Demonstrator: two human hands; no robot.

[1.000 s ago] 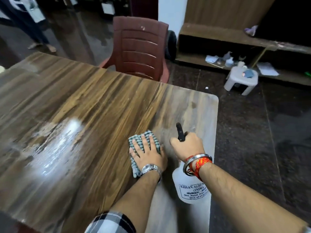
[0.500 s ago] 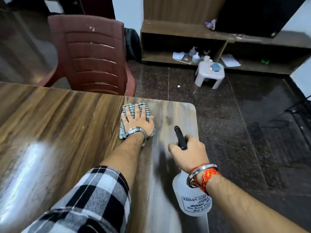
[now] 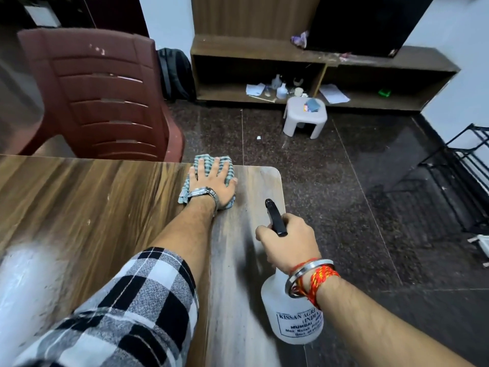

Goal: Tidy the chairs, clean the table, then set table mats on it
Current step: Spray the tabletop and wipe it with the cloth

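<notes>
Head view: left hand [image 3: 211,181] on cloth [image 3: 185,191], right hand [image 3: 288,242] around bottle [image 3: 291,321]

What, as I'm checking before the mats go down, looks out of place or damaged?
The maroon chair has pale scuffs near the top of its back. Papers and small bottles lie scattered in the low shelf, and a white scrap lies on the floor. The table shows a pale streaky patch at left.

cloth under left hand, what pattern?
Green-and-white checked cloth, clearest in the head view.
</notes>
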